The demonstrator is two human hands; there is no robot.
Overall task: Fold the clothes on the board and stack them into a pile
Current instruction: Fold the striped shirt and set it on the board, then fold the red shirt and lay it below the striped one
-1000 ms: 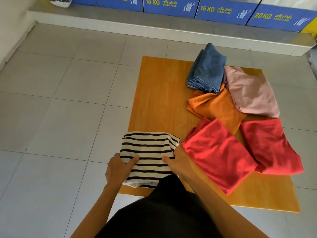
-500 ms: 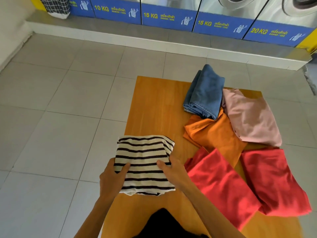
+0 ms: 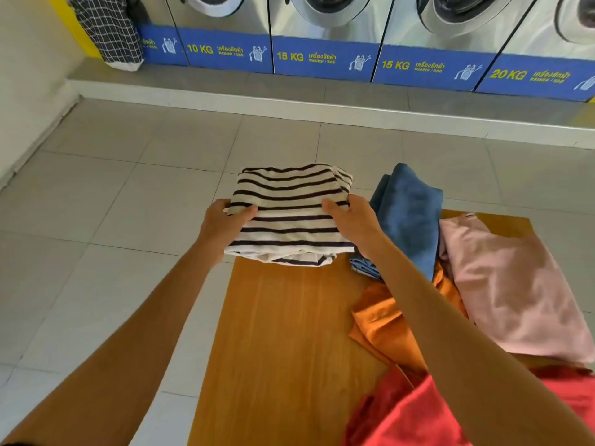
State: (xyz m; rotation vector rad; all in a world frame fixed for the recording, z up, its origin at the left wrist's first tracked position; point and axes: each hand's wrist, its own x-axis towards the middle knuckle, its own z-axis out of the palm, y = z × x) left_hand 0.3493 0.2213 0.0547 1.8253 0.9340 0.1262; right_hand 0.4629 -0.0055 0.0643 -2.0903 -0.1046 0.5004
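Note:
A folded black-and-white striped shirt [image 3: 291, 214] is held over the far left end of the orange wooden board [image 3: 283, 342]. My left hand [image 3: 222, 226] grips its left edge and my right hand [image 3: 351, 217] grips its right edge, thumbs on top. To the right lie folded blue jeans [image 3: 409, 217], a pink garment [image 3: 515, 291], an orange garment [image 3: 383, 323] and red garments [image 3: 409, 413] at the near right. My right forearm crosses over the jeans and the orange garment.
The board lies on a grey tiled floor [image 3: 112, 220]. A raised ledge [image 3: 289, 91] carries a row of washing machines [image 3: 325, 33] with blue labels. A checked laundry bag [image 3: 109, 30] stands on the ledge at far left.
Both hands have carried the striped shirt from the board's near left end to its far left end. The view has tilted up, showing the washing machines.

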